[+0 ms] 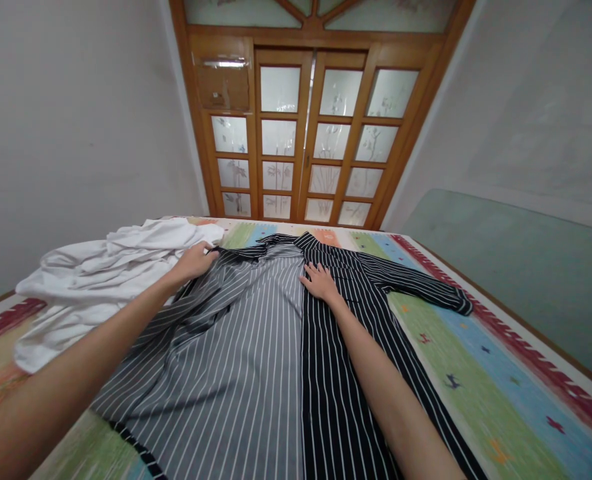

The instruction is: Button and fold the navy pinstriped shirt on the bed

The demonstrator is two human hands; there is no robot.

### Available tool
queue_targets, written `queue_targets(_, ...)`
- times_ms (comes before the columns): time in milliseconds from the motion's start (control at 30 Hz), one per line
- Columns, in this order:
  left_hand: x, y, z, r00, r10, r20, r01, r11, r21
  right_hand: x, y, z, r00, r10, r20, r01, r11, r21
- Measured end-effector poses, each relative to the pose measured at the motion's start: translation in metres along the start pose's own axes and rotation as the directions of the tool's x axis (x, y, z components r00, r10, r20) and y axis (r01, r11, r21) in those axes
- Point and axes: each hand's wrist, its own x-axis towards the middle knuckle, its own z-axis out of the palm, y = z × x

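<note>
A black shirt with white stripes [256, 360] lies spread on the bed, unbuttoned, its grey inner side showing on the left and its black outer front on the right. My left hand [196, 260] pinches the shirt's left front edge near the collar and lifts it a little. Flat on the black front panel, just below the collar, rests my right hand [320, 281] with its fingers apart. One sleeve stretches out to the right. The other sleeve is hidden in the folds on the left.
A rumpled white cloth [106, 267] lies left of the shirt. Under both is a colourful patterned bedspread [456, 373]. A pale green headboard-like panel [516, 267] stands along the right side. Wooden doors with glass panes [303, 127] close off the far end, between grey walls.
</note>
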Motion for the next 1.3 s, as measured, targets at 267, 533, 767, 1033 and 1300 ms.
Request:
queue_targets(267, -0.034, 0.108, 0.032, 0.918, 0.349, 0.186, -0.292, 0.916, -0.276, -0.006, -0.004, -0.007, 1.000, -0.006, -0.010, 0.006, 1.000, 0.028)
queue_targets(533, -0.099, 0.125, 0.078, 0.642, 0.464, 0.610, -0.096, 0.838, -0.537, -0.009, -0.001, -0.010, 0.998, -0.058, -0.019, 0.057, 0.998, -0.039)
queue_targets(767, -0.131, 0.078, 0.062, 0.710, 0.494, 0.502, -0.481, 0.861, -0.168, -0.005, 0.001, -0.008, 0.999, -0.025, -0.026, 0.027, 0.998, 0.064)
queue_targets(1033, -0.164, 0.080, 0.048, 0.657, 0.477, 0.584, -0.496, 0.857, -0.141, -0.006, 0.000, -0.007, 0.999, -0.025, -0.047, 0.028, 0.998, 0.064)
queue_targets(1300, -0.197, 0.113, 0.039, 0.505, 0.606, 0.615, -0.564, 0.771, -0.297, -0.007, 0.000, -0.007, 0.999, -0.026, -0.041, 0.029, 0.998, 0.061)
